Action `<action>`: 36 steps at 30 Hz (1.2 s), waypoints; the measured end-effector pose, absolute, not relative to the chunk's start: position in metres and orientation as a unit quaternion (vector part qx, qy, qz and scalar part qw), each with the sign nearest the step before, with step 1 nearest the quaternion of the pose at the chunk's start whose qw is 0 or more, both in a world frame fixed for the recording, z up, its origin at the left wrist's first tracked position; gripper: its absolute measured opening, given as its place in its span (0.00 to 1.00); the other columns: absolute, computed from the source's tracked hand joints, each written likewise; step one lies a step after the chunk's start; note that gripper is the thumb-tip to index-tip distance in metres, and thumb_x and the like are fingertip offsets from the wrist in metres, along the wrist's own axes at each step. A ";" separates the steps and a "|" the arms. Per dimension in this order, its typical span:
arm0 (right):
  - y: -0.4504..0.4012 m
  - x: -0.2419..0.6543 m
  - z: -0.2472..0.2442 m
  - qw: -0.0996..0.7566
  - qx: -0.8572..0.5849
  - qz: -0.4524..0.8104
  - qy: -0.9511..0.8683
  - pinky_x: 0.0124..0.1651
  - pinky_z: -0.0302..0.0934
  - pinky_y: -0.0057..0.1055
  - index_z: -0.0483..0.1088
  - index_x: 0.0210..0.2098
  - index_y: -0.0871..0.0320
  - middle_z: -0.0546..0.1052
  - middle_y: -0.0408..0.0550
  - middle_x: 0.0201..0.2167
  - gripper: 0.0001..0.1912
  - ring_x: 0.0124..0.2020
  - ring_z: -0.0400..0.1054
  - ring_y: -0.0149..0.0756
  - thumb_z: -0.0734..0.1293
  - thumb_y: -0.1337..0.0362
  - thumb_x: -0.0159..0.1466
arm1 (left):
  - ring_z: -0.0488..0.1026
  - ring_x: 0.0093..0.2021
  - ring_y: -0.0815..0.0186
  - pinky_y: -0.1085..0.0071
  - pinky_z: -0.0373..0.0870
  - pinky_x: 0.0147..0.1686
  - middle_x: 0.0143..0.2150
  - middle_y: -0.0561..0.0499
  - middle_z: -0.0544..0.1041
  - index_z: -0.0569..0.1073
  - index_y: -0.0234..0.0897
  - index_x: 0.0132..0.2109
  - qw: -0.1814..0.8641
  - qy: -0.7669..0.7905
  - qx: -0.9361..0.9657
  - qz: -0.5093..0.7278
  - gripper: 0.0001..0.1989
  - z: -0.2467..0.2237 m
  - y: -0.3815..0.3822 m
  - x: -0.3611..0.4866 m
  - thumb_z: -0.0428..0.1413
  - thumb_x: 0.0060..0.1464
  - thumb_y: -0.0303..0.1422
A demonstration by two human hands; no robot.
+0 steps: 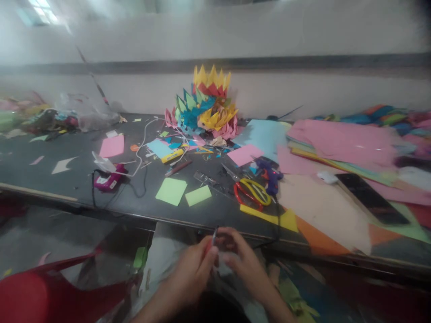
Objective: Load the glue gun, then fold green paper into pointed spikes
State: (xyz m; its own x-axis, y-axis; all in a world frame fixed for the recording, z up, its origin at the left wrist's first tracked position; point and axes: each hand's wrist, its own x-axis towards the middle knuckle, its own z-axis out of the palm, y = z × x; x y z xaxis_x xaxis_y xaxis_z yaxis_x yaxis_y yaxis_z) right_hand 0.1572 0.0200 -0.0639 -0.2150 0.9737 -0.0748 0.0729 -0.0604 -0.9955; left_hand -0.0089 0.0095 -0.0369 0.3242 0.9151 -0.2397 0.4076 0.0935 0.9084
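Observation:
My left hand [197, 264] is closed, thumb and fingers pinching a thin, pale object with a dark tip [214, 235]; blur hides what kind it is. Beside it, my right hand [247, 262] has its fingers curved and thumb apart, the fingertips close to that tip, with nothing plainly held. Both hands are in front of the table edge, over my lap. On the tabletop beyond them lie two light green paper pieces [171, 191], scissors with red and yellow handles [255, 192], and a purple-blue glue gun [269, 175].
Folded-paper work in several colours [205, 107] stands by the wall. A yellow tube [173, 155], a magenta power adapter [110, 179] with cords and paper scraps lie around. Stacked pink sheets [343, 141] and a phone [372, 197] are on the right; a red chair [27, 291] is lower left.

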 end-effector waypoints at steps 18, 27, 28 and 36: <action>0.031 0.155 -0.051 0.475 -0.563 0.411 -0.537 0.49 0.63 0.36 0.63 0.51 0.57 0.74 0.51 0.44 0.22 0.45 0.69 0.40 0.63 0.57 0.59 | 0.61 0.57 0.57 0.55 0.58 0.56 0.55 0.42 0.67 0.65 0.37 0.53 0.113 0.556 0.733 0.376 0.17 -0.055 0.075 -0.032 0.49 0.58 0.36; 0.083 0.185 -0.057 0.474 -0.604 0.193 -0.611 0.52 0.61 0.40 0.63 0.52 0.59 0.72 0.55 0.48 0.22 0.49 0.67 0.42 0.63 0.58 0.60 | 0.67 0.50 0.59 0.60 0.64 0.52 0.47 0.46 0.73 0.67 0.35 0.49 0.107 0.552 0.764 0.317 0.13 -0.071 0.111 -0.030 0.51 0.57 0.32; 0.085 0.185 -0.060 0.466 -0.599 0.180 -0.626 0.52 0.61 0.40 0.63 0.52 0.60 0.72 0.56 0.48 0.22 0.49 0.66 0.42 0.63 0.58 0.60 | 0.68 0.49 0.60 0.61 0.65 0.51 0.46 0.46 0.73 0.67 0.35 0.49 0.116 0.557 0.757 0.322 0.12 -0.072 0.110 -0.030 0.51 0.57 0.32; 0.087 0.181 -0.068 0.395 -0.586 0.181 -0.684 0.48 0.64 0.35 0.65 0.50 0.60 0.74 0.54 0.45 0.20 0.46 0.69 0.40 0.62 0.60 0.60 | 0.70 0.48 0.60 0.62 0.66 0.50 0.47 0.46 0.74 0.68 0.36 0.48 0.125 0.581 0.726 0.346 0.13 -0.075 0.107 -0.034 0.51 0.56 0.32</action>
State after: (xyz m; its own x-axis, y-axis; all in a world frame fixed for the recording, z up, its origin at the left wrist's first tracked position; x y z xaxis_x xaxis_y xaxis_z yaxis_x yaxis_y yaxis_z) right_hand 0.1807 0.0865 -0.0677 -0.0018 0.9445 0.3284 0.6583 0.2483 -0.7107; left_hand -0.0341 0.1069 -0.0746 0.0864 0.9300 0.3573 0.7570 -0.2944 0.5833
